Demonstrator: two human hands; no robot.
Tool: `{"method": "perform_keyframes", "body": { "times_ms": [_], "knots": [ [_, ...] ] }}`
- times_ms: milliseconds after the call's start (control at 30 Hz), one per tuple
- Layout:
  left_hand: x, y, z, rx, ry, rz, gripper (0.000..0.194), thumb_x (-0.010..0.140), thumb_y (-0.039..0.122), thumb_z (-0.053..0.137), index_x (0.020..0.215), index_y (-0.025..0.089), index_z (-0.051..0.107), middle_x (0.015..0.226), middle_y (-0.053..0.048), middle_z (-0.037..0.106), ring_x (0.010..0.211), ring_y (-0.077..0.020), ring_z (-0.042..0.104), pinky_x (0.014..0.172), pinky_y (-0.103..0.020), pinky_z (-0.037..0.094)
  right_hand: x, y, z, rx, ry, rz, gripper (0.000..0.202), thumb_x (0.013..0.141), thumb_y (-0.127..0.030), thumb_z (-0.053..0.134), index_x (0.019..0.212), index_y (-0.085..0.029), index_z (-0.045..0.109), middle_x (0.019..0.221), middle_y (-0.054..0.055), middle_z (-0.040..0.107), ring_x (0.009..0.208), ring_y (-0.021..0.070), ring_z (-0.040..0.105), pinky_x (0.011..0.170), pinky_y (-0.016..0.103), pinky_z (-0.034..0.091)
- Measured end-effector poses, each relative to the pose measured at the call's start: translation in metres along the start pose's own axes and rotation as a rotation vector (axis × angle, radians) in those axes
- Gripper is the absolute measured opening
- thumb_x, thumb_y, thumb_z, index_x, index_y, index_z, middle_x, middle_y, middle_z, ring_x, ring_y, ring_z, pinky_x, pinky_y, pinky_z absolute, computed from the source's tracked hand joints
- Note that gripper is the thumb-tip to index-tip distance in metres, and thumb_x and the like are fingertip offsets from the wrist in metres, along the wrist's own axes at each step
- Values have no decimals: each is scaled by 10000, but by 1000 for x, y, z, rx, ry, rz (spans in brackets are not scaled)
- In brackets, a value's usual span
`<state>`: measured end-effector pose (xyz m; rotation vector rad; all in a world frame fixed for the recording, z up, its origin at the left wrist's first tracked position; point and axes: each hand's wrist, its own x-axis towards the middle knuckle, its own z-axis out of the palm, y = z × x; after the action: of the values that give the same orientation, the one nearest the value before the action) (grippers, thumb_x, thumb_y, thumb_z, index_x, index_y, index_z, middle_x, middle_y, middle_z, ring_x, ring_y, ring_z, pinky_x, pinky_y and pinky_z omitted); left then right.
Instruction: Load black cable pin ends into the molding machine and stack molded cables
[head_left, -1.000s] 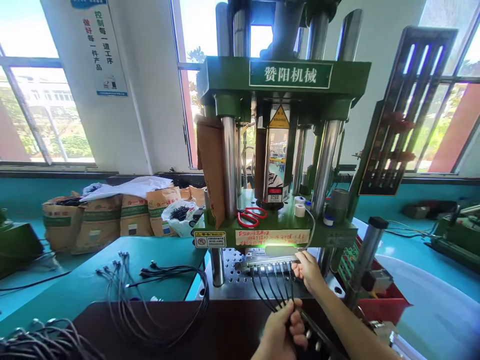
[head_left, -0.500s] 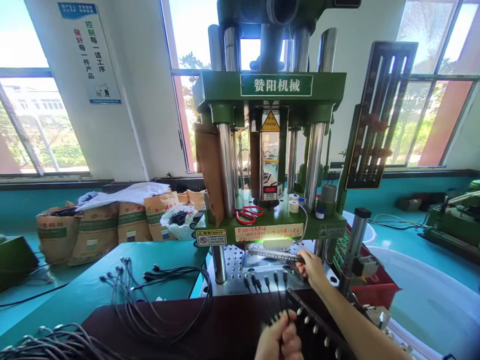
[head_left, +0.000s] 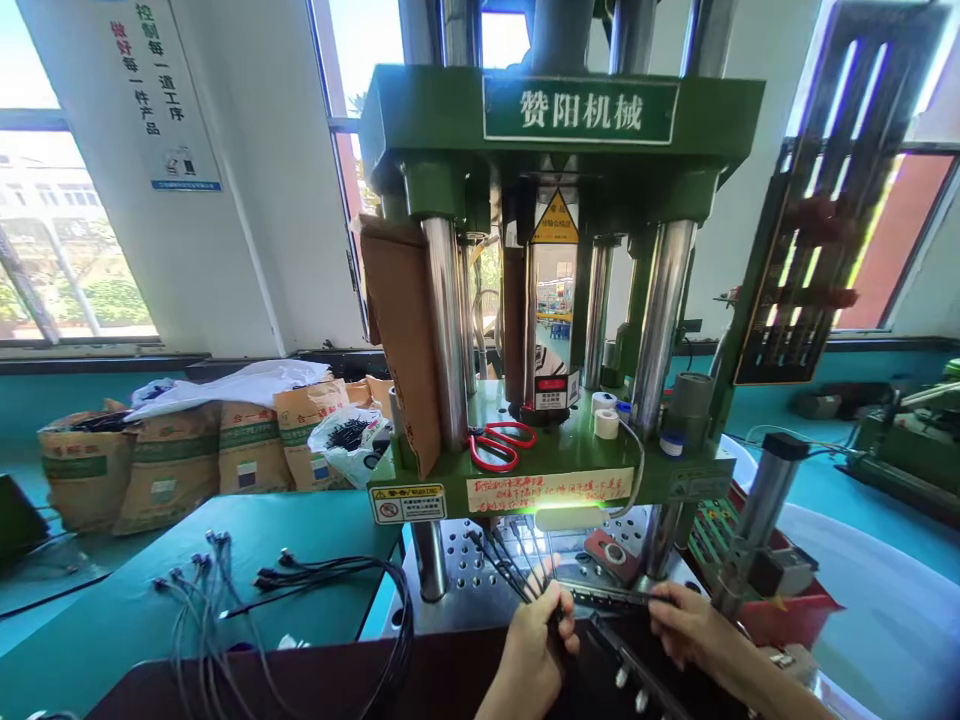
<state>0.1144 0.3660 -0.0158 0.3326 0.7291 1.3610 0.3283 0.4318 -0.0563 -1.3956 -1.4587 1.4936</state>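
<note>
Gripping a bunch of black cables [head_left: 517, 565], your left hand [head_left: 529, 655] is closed in a fist around them low in the middle of the view; their plug ends fan upward toward the perforated plate [head_left: 457, 575] under the green press [head_left: 555, 300]. Your right hand [head_left: 686, 630] sits just to the right, fingers curled over the end of a dark metal bar [head_left: 604, 598] — the bar runs left from the fingers, lying across the plate's front edge, close to the cables. How tightly you pinch it cannot be told.

On the press ledge above lie red scissors [head_left: 501, 445] and two white tape rolls [head_left: 604, 415]. To the left, more cables [head_left: 300, 580] lie looped on the teal table [head_left: 112, 610], with brown sacks [head_left: 172, 460] along the wall behind. A red bin [head_left: 795, 610] stands to the right of your hands.
</note>
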Motion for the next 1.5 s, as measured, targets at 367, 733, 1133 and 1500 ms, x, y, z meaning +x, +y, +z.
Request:
{"method": "perform_keyframes", "body": {
  "times_ms": [367,733,1133,1500],
  "knots": [
    [0,2,2,34,-9,-4,718,628,327,653,1213,190,259,533,56,471,412,-67,311,406,-196,247,-32,-77,23,-1184,101,-371,268,766,-184,422,946,-174,620,1068,130,596,892,257,603,789,388,446],
    [8,-5,1,3,-16,0,849,544,449,716,1206,188,253,506,61,491,375,-61,293,362,-194,254,31,-106,98,-152,-103,-227,279,675,-430,559,677,-164,644,564,-6,558,532,111,462,512,235,362],
    [4,4,1,-37,171,-104,381,860,281,409,1215,210,290,864,-97,628,668,-165,605,609,-312,485,32,-105,97,-53,-34,-223,368,550,-530,669,564,-178,561,577,-2,589,609,154,534,652,302,457],
    [12,-7,-2,-86,87,-1,356,672,310,647,941,203,440,708,15,532,527,-78,453,437,-189,319,30,-95,111,-277,-147,-181,455,726,-599,443,503,-210,519,378,-21,457,519,163,538,606,284,473]
  ]
}}
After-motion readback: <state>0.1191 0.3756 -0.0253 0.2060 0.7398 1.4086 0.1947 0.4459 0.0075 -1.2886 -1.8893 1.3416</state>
